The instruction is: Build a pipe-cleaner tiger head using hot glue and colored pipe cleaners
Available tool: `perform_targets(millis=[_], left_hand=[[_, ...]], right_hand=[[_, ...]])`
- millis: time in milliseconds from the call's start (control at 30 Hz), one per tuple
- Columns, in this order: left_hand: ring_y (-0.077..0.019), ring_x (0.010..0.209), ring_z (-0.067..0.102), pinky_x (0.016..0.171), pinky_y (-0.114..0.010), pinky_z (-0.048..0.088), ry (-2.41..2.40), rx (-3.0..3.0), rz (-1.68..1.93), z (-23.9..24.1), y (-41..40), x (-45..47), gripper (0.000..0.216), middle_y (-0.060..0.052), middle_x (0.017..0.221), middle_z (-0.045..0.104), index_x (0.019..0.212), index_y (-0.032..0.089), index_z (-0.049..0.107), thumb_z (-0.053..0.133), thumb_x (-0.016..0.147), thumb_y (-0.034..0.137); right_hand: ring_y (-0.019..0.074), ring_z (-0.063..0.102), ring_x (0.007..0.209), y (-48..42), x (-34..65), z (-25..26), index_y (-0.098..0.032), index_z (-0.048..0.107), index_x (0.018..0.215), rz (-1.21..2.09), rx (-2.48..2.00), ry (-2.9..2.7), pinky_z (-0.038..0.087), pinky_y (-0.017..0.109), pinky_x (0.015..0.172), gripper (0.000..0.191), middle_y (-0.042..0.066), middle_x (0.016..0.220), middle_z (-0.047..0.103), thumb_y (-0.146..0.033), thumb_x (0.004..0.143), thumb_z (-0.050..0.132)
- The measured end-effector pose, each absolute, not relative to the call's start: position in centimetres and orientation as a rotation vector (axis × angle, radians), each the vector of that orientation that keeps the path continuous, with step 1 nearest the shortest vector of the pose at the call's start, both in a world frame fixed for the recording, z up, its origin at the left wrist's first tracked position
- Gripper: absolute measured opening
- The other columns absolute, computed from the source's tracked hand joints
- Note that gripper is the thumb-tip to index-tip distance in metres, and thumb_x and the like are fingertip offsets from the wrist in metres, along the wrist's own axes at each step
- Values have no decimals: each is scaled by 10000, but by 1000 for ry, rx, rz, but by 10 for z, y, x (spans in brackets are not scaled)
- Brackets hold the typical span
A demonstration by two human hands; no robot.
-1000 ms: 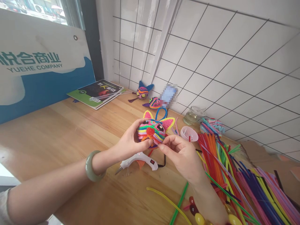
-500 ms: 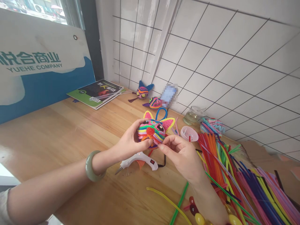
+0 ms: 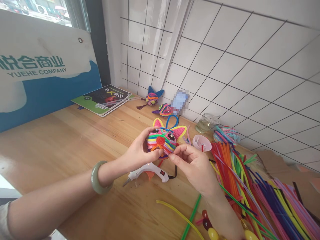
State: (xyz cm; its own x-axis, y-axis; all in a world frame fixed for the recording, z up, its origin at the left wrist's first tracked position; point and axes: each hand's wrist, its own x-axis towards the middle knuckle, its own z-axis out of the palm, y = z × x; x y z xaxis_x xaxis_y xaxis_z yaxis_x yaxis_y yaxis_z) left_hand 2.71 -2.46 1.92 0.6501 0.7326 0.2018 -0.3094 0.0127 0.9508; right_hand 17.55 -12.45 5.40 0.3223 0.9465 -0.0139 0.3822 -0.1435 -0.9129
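Between my hands, above the table, is a striped pipe-cleaner animal head (image 3: 163, 139) with pink-and-yellow ears, dark eyes, a red nose and a blue loop on top. My left hand (image 3: 147, 145) grips it from the left side, thumb across the lower front. At its lower right edge, my right hand (image 3: 191, 163) pinches with thumb and index finger; the fingertips touch the head there, and any small piece between them is hidden. Just below lies a white glue gun (image 3: 150, 170), its nozzle pointing left.
Several bundled pipe cleaners (image 3: 232, 173) spread along the right. Loose yellow (image 3: 178, 213) and green pipe cleaners (image 3: 191, 216) lie in front. Behind are a pink bowl (image 3: 202, 142), a glass jar (image 3: 206, 124), a finished-looking head (image 3: 152, 97), a blurred phone (image 3: 180, 101) and magazines (image 3: 102, 100).
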Motion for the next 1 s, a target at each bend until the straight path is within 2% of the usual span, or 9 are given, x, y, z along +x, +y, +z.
perform_targets(millis=[867,1000], left_hand=[[-278,1118,580,937,-398,489,420,1301,833,19,-26,27,604,-128,1219,588,1235,169,432,732,729,306],[-282,1121,583,939,-402,490,416,1293,832,17,-25,28,600,-124,1221,592,1232,175,436,735,729,308]], right_hand=[[119,499,610,-124,176,53,-198,594,765,787,-1692,-1218,368,235,512,200,-8,674,579,-388,784,653],[93,445,516,-124,176,53,-199,583,762,816,-1702,-1205,343,229,469,216,-30,624,546,-404,787,647]])
